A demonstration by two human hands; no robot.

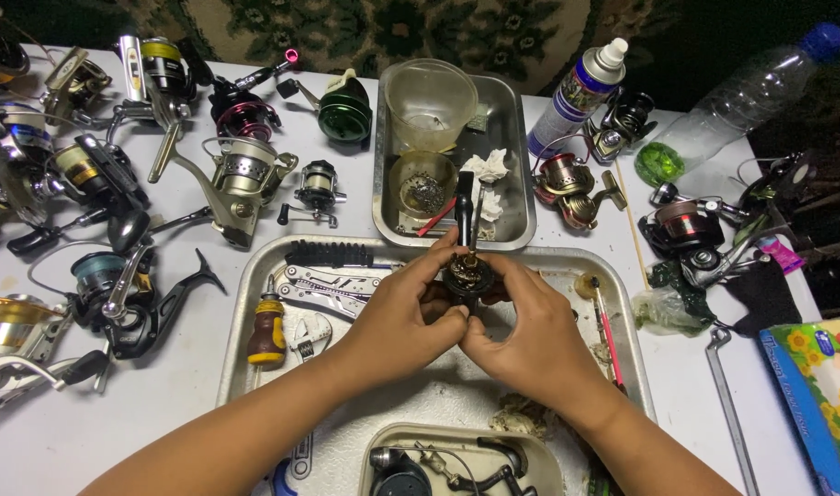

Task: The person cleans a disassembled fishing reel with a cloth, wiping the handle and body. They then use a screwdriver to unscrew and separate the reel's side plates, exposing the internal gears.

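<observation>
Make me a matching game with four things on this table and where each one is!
Things:
1. small dark fishing reel body
2. stubby screwdriver with a yellow and brown handle
3. clear plastic cup
4. white spray can with a white cap

Places:
A. standing in the far metal tray
B. on the white table, right of the far tray
C. held between the left hand and right hand
D. lying at the left edge of the big near metal tray

Pairs: 1-C, 2-D, 3-A, 4-B
</observation>
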